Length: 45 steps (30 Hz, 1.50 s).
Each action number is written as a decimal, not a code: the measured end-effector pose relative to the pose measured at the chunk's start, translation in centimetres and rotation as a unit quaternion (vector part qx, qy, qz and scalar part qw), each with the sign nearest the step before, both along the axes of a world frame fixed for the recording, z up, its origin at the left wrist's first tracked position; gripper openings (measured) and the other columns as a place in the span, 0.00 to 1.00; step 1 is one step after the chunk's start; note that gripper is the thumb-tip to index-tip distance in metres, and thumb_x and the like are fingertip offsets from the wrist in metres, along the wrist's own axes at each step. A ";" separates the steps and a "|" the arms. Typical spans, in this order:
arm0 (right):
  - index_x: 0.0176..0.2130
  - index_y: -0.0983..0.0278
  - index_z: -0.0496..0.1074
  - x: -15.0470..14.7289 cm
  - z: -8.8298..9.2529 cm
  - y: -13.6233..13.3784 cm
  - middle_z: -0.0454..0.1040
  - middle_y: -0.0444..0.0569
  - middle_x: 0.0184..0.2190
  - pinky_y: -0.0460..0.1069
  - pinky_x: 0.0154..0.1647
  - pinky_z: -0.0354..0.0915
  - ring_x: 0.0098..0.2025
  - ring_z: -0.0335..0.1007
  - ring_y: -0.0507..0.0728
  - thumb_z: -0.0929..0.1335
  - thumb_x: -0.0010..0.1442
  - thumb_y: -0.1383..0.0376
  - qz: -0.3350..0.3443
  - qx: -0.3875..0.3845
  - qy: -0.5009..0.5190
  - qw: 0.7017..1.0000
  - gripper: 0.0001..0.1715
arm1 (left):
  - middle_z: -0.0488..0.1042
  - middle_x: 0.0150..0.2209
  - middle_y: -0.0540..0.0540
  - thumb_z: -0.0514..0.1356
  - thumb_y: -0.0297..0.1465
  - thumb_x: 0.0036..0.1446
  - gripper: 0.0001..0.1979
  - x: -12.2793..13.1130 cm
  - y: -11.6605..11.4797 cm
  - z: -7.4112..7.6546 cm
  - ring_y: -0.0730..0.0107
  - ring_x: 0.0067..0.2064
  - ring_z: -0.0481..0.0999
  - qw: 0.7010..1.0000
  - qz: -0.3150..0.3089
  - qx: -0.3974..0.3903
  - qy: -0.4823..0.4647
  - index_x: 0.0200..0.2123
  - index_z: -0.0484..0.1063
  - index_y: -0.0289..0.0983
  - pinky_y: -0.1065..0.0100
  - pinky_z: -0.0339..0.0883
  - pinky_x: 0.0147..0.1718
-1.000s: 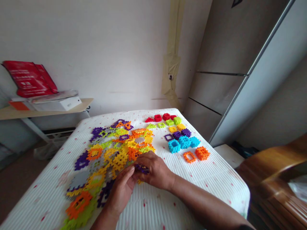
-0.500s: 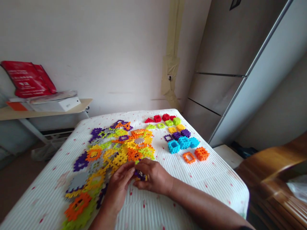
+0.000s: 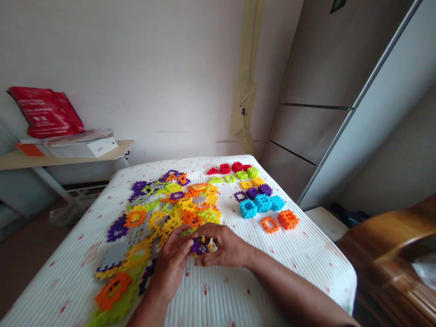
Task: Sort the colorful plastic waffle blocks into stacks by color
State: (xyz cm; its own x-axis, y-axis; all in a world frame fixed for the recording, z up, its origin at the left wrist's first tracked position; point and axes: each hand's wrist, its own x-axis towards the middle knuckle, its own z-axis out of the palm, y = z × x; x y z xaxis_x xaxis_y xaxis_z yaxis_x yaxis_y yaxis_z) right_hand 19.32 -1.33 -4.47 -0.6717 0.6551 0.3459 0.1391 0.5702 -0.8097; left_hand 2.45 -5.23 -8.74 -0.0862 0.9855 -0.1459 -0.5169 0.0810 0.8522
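Observation:
Both hands meet over the near middle of the table around a purple interlocking building piece (image 3: 200, 246) with yellow showing at its edge. My left hand (image 3: 174, 254) grips the piece's left side between thumb and fingers. From the right, my right hand (image 3: 223, 246) curves round it, thumb below and fingers above, partly covering it. Just beyond the hands spreads a loose pile of notched plastic pieces; a yellow piece (image 3: 170, 225) and an orange piece (image 3: 192, 219) lie nearest.
Right of the pile, pieces are grouped by colour: red (image 3: 225, 168), blue (image 3: 263, 203) and orange cubes (image 3: 289, 219). A white quilted cloth (image 3: 272, 277) covers the table. A shelf (image 3: 124, 147) with a red bag (image 3: 46, 111) stands left, a grey cabinet (image 3: 308, 113) right.
My right hand's fingers have spread a little away from the left hand, so more of the purple piece shows between them. The view has shifted slightly.

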 end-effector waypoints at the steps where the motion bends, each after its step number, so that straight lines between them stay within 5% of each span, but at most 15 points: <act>1: 0.45 0.61 0.73 -0.1 0.0 0.0 0.74 0.46 0.39 0.46 0.38 0.66 0.37 0.69 0.52 0.74 0.48 0.63 0.004 -0.006 0.000 1.000 0.23 | 0.78 0.37 0.49 0.71 0.32 0.40 0.28 0.1 -0.1 0.1 0.66 0.38 0.78 1.000 -0.003 -0.002 -0.002 0.46 0.68 0.40 0.69 0.70 0.34; 7: 0.39 0.62 0.74 -0.2 0.7 -0.1 0.73 0.44 0.34 0.44 0.33 0.65 0.32 0.67 0.49 0.73 0.48 0.67 -0.021 0.005 -0.021 1.000 0.15 | 0.77 0.38 0.49 0.70 0.34 0.43 0.29 0.4 0.0 0.2 0.64 0.40 0.77 1.000 -0.005 0.003 -0.003 0.49 0.66 0.43 0.66 0.69 0.38; 11: 0.44 0.64 0.73 2.3 3.5 2.8 0.75 0.49 0.38 0.46 0.36 0.67 0.35 0.71 0.52 0.73 0.49 0.65 -0.152 0.066 -0.093 0.982 0.21 | 0.77 0.37 0.46 0.68 0.38 0.45 0.25 -0.1 0.3 0.0 0.64 0.37 0.77 0.999 0.042 0.011 0.018 0.47 0.68 0.42 0.64 0.68 0.38; 15: 0.46 0.64 0.73 6.6 6.4 8.8 0.75 0.53 0.45 0.50 0.45 0.65 0.44 0.71 0.58 0.71 0.52 0.61 -0.337 0.161 -0.287 0.882 0.21 | 0.77 0.34 0.46 0.68 0.37 0.44 0.24 -0.6 0.5 -0.2 0.68 0.33 0.75 0.997 0.074 0.018 0.020 0.45 0.70 0.39 0.66 0.68 0.35; 17: 0.49 0.62 0.72 8.3 6.9 11.6 0.75 0.52 0.46 0.49 0.45 0.65 0.47 0.71 0.58 0.69 0.55 0.59 -0.380 0.125 -0.444 0.802 0.22 | 0.76 0.33 0.47 0.69 0.37 0.43 0.24 -0.6 0.6 -0.3 0.69 0.32 0.75 0.996 0.081 0.020 0.022 0.44 0.70 0.38 0.67 0.67 0.34; 20: 0.46 0.63 0.74 9.8 6.0 14.5 0.75 0.55 0.45 0.49 0.43 0.66 0.47 0.71 0.61 0.70 0.52 0.60 -0.392 0.077 -0.527 0.750 0.21 | 0.76 0.33 0.46 0.69 0.37 0.42 0.24 -0.6 0.7 -0.4 0.70 0.32 0.75 0.996 0.081 0.015 0.026 0.44 0.70 0.37 0.68 0.68 0.34; 27: 0.48 0.65 0.73 9.9 3.2 16.3 0.74 0.59 0.46 0.53 0.43 0.68 0.49 0.70 0.65 0.71 0.49 0.59 -0.388 0.029 -0.578 0.718 0.27 | 0.77 0.34 0.45 0.69 0.36 0.42 0.23 -1.1 0.8 -1.1 0.70 0.33 0.75 0.996 0.082 0.017 0.033 0.43 0.71 0.36 0.68 0.68 0.34; 45: 0.50 0.65 0.72 9.8 2.5 16.6 0.74 0.59 0.47 0.52 0.44 0.67 0.49 0.70 0.64 0.74 0.47 0.57 -0.381 0.011 -0.592 0.710 0.31 | 0.76 0.31 0.47 0.70 0.36 0.40 0.23 -0.8 0.7 -0.4 0.70 0.31 0.75 0.996 0.084 0.017 0.035 0.41 0.72 0.36 0.68 0.68 0.33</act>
State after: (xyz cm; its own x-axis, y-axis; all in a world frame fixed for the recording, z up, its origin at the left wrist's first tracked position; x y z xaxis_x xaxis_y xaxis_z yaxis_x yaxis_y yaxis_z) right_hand 29.13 15.27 -1.99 0.0459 0.9877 -0.1493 0.9898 -0.0248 0.1404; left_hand 1.67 -4.48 -9.18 -0.2583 0.9607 -0.1013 -0.4593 -0.0299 0.8878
